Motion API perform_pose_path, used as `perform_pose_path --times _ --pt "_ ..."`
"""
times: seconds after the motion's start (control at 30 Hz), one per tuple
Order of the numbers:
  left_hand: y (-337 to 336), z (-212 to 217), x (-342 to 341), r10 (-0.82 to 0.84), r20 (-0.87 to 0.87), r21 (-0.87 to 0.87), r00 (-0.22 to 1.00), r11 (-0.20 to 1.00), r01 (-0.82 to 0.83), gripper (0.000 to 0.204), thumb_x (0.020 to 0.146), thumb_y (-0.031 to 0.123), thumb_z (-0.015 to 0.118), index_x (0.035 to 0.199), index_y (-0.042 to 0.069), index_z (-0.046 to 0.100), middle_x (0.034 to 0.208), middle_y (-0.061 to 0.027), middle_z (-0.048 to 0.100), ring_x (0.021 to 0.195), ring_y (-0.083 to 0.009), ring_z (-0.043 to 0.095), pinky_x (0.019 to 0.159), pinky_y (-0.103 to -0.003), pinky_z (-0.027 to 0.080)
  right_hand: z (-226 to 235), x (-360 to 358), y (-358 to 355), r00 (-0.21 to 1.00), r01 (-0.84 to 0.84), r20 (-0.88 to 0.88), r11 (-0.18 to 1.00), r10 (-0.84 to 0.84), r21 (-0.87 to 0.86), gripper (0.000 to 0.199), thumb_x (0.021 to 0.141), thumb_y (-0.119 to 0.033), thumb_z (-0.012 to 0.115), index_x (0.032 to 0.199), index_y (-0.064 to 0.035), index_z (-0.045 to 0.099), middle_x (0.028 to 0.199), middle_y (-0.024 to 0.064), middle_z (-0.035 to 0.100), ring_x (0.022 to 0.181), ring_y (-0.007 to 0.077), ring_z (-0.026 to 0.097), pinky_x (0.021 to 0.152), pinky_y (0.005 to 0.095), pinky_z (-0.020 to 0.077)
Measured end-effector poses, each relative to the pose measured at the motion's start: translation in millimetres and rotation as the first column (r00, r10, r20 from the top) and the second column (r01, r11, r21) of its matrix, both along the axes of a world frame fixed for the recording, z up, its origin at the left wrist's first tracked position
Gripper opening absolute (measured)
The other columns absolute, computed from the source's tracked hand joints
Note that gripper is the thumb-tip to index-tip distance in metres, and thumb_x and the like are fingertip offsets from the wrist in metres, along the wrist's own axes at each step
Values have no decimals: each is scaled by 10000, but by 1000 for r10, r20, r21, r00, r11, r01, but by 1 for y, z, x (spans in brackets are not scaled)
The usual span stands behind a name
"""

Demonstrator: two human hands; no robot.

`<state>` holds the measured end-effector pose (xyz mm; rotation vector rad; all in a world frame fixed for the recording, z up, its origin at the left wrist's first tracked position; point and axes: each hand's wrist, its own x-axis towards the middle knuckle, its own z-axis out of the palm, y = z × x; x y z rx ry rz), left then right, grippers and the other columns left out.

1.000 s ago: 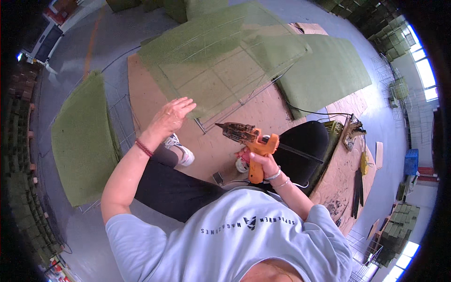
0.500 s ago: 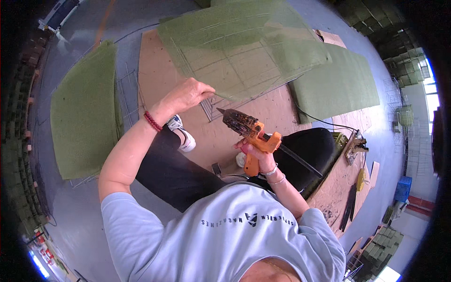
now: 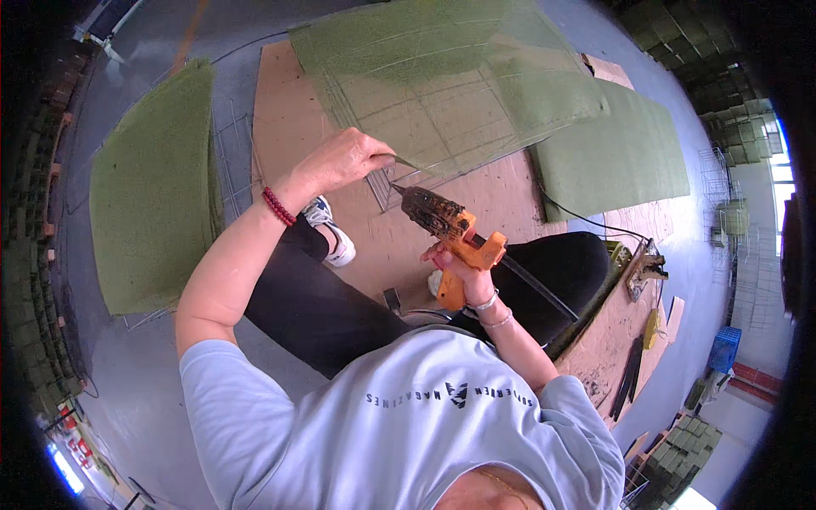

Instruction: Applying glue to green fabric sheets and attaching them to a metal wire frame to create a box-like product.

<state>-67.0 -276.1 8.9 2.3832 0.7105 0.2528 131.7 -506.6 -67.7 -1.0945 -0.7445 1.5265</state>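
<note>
My left hand [image 3: 342, 160] pinches the near corner of a thin green mesh sheet [image 3: 408, 64] between thumb and fingertips. Beneath that see-through sheet lies a thin metal wire frame [image 3: 382, 194]. An orange glue gun [image 3: 484, 252] is gripped in my right hand [image 3: 465, 274], its front part caked with dark glue. The nozzle points up and left, just below the held corner; contact cannot be made out. Out of the gun's back sticks a long black glue stick [image 3: 544, 291], lying across my dark trouser leg.
Brown cardboard [image 3: 285, 110] covers the floor ahead. Green mesh sheets lie in a left stack [image 3: 153, 191] and a right stack [image 3: 612, 161]. A black cable [image 3: 586, 221] runs to a cardboard-topped surface [image 3: 586, 365] at my right, holding black glue sticks [image 3: 629, 365]. A blue crate [image 3: 724, 347] stands farther right.
My left hand has shifted slightly up and right, still pinching the mesh corner. The glue gun has risen a little, bringing its nozzle closer to that corner.
</note>
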Motion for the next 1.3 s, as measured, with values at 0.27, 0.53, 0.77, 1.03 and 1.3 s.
perform_pose_path --times 0.27,0.53,0.77,1.03,1.3 --pt "2 3 -1 40 40 -69 998 997 -37 246 891 186 599 1046 7 666 829 -214 662 709 -317 651 646 -357 488 1 -2 2 1000 -12 2 1000 12 21 263 882 -145 624 1106 -37 540 938 59 608 932 191 602 820 314 451" --pt "7 -6 -2 71 109 -68 992 996 -63 256 900 231 592 885 -23 624 672 -244 516 547 -317 499 570 -399 413 -1 -4 3 1000 31 -2 999 -31 39 310 875 -162 643 1131 -34 524 925 55 610 904 192 613 770 306 461" --pt "11 -8 -3 79 126 -75 989 995 -70 321 906 260 593 813 -47 589 611 -238 436 494 -273 384 537 -401 375 -6 -2 2 999 43 -9 999 -43 7 252 860 -150 645 1057 -28 548 915 63 609 908 206 609 823 330 464" --pt "13 -5 -6 96 80 -106 992 991 -87 384 908 291 595 755 -59 555 607 -242 425 494 -275 357 529 -405 364 -10 1 7 990 107 -90 994 -105 16 200 877 -126 611 1030 -14 549 931 80 590 929 236 595 887 388 462" --pt "16 -5 -7 128 61 -152 990 981 -118 426 903 304 599 712 -67 517 572 -224 385 488 -224 327 510 -404 338 -2 0 3 992 124 -21 991 -123 53 127 900 -150 601 956 -41 571 888 72 637 810 129 562 730 272 439"
